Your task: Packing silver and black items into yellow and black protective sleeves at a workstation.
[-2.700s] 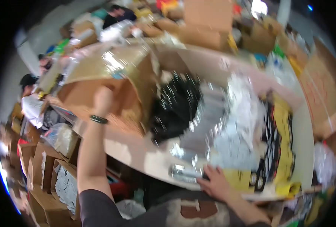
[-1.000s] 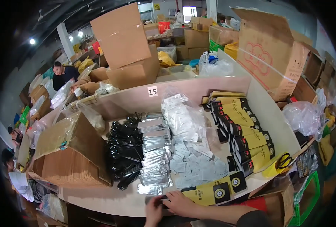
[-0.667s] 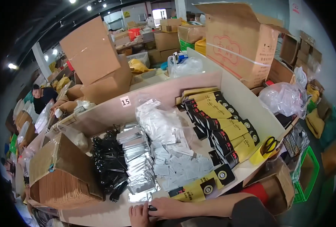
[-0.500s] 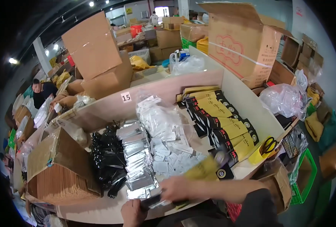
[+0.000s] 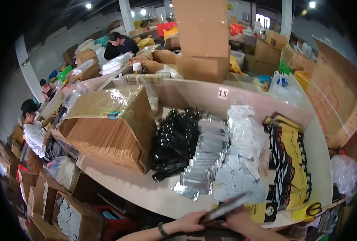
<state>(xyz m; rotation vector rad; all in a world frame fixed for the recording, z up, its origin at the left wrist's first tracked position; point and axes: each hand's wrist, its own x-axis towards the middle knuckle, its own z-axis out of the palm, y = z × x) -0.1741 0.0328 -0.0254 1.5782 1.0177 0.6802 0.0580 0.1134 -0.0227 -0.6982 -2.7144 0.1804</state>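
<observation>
At the front edge of the table, my left hand (image 5: 189,221), with a dark band at the wrist, is closed on one end of a dark flat packet (image 5: 223,209). The packet is tilted and smeared by motion, with a greyish upper edge. My right hand (image 5: 239,220) is closed around it from the other side, its fingers partly hidden. Just right of that hand is a yellow-and-black pouch (image 5: 255,211). Beyond my hands lie overlapping silver packets (image 5: 200,172), small white packets (image 5: 240,176) and black plastic-wrapped utensils (image 5: 176,140). Rows of yellow-and-black pouches (image 5: 293,160) lie farther right.
An open carton (image 5: 106,106) packed with brown card sheets stands at left on the table. Low wooden walls (image 5: 194,90) border the back and right. Scissors (image 5: 314,209) sit in a yellow holder at the right edge. Cartons (image 5: 72,217) stand below left; people work beyond.
The view has swung left, so the table contents appear farther right. A yellow pouch, blurred by my right arm before, now shows beside my right hand. Both hands still hold a dark item.
</observation>
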